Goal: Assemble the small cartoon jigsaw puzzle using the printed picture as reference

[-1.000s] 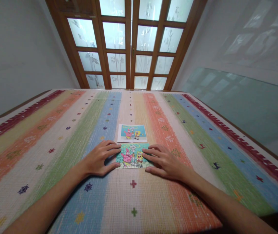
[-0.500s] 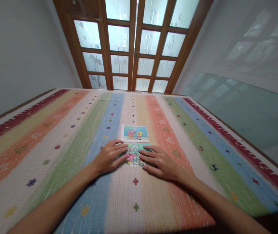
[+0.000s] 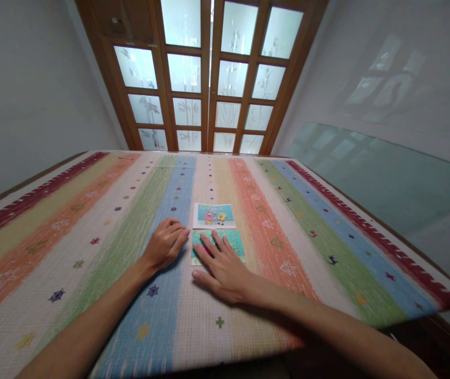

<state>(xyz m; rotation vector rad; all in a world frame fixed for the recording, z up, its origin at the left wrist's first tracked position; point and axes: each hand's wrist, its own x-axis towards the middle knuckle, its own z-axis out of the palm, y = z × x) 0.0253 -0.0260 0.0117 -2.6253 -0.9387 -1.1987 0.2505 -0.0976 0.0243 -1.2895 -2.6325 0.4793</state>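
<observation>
A small jigsaw puzzle (image 3: 236, 243) with a teal cartoon picture lies flat on the striped tablecloth, its pieces joined into a rectangle. My right hand (image 3: 225, 268) rests across it, fingers spread and flat, hiding much of the middle; the thumb lies on the cloth below. Just above the puzzle is a printed picture card (image 3: 213, 216) with a white border, showing a pink and a yellow cartoon figure. My left hand (image 3: 167, 243) is on the cloth left of the puzzle, apart from it, fingers loosely curled together with nothing visible in them.
The striped tablecloth (image 3: 102, 263) covers a wide table whose near edge runs along the bottom. A pale glass-like panel (image 3: 367, 173) leans at the right wall. Wooden doors (image 3: 209, 95) with frosted panes stand beyond the far edge.
My left hand has come off the puzzle and moved left, its fingers curling. My right hand has slid left over the puzzle's middle and spread. The view has shifted slightly.
</observation>
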